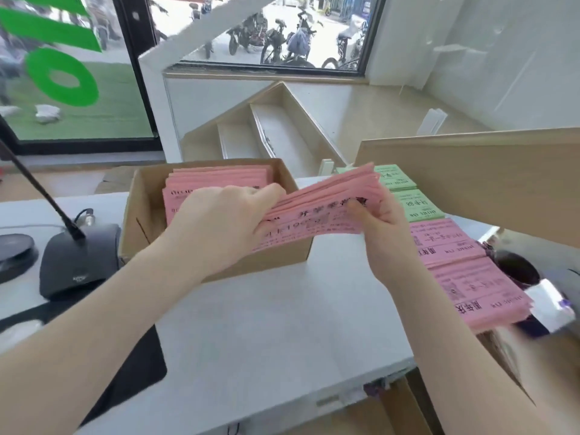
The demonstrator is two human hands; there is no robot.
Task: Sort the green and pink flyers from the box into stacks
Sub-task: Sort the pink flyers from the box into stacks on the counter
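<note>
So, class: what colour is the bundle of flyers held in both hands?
Pink with black print; the bundle of flyers shows in the head view.

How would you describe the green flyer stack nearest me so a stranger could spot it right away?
Start at the open cardboard box on the grey counter, then look right, past the pink bundle gripped by both hands. Four flyer stacks run in a row there. The nearer green stack is second from the far end, with another green stack behind it and a pink stack in front.

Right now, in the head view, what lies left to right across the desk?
Black microphone base → brown cardboard box of pink flyers → left hand → held pink flyer bundle → right hand → pink flyer stacks on the desk.
</note>
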